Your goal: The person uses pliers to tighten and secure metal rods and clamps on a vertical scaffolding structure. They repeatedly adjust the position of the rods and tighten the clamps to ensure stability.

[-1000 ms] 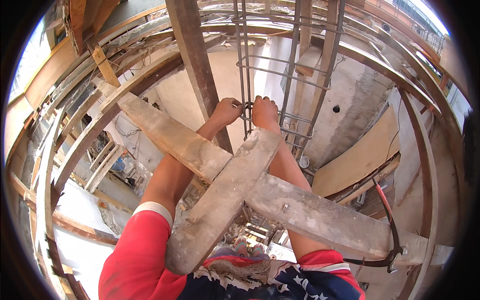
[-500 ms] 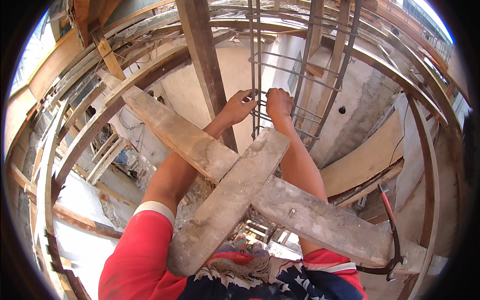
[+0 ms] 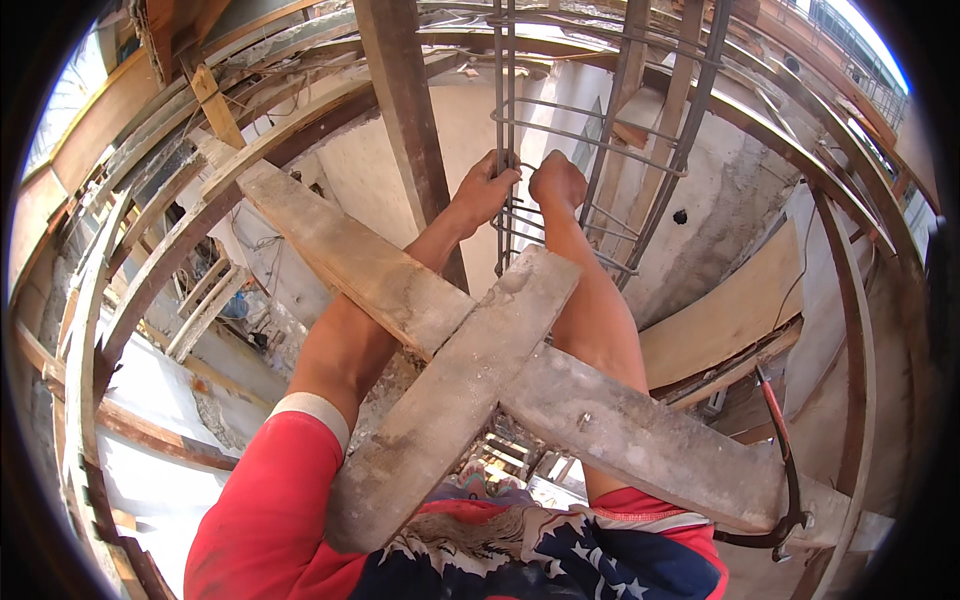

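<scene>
Ahead of me a cage of steel reinforcing bars [image 3: 498,90] stands upright, with several thin rectangular stirrups [image 3: 580,135] around it. My left hand [image 3: 485,188] is closed at the cage's left pair of upright bars, thumb pointing right. Just right of it, my right hand [image 3: 558,182] makes a fist at a stirrup, whose bent end shows between the two hands. The fingertips of the right hand are hidden. Both forearms reach past crossed timber planks [image 3: 460,400]; the left one passes beneath a plank.
A claw hammer [image 3: 783,450] with a red and black handle hangs on the right plank. A dark timber post [image 3: 405,110] rises left of the cage. Curving wooden beams [image 3: 160,270] surround me. Far below, between the planks, my feet [image 3: 474,478] show.
My left hand has moved slightly up and closed in at the upright bars, its thumb now pressed forward. The right hand has shifted slightly up, and the cage leans a little differently in view.
</scene>
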A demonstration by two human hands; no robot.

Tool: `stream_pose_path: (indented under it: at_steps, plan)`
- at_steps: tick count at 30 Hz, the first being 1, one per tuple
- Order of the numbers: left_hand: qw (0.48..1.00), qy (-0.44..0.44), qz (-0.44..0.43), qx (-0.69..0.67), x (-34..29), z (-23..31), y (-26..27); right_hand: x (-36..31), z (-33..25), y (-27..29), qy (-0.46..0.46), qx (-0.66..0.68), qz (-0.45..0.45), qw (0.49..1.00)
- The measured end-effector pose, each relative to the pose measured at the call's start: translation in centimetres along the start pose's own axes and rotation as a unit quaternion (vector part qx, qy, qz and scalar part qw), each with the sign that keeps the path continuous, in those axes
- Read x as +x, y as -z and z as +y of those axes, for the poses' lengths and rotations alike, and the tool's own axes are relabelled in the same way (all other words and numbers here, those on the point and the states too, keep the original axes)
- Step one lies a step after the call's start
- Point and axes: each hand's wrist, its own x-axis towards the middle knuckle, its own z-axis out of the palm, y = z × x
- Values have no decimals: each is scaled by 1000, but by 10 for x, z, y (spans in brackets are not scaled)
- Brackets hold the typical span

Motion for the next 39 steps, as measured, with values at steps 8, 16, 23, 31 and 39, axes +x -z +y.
stream_pose_path:
  at_steps: [8, 16, 23, 31, 39]
  plan:
    - [999, -8, -4, 42, -13, 1, -5, 23, 14, -15, -30, 15, 38, 999]
    - [967, -105, 70, 219, 3, -40, -7, -26, 3, 7, 136, -74, -10, 988]
    - [988, -53, 46, 135, -10, -26, -7, -132, 72, 89, 260, 305, -145, 905]
    - [993, -49, 23, 103, -9, -28, -9, -56, 228, 106, -2, 513, 70, 856]
    - [993, -51, -5, 108, -10, -24, -5, 40, 134, 88, 147, 217, -406, 875]
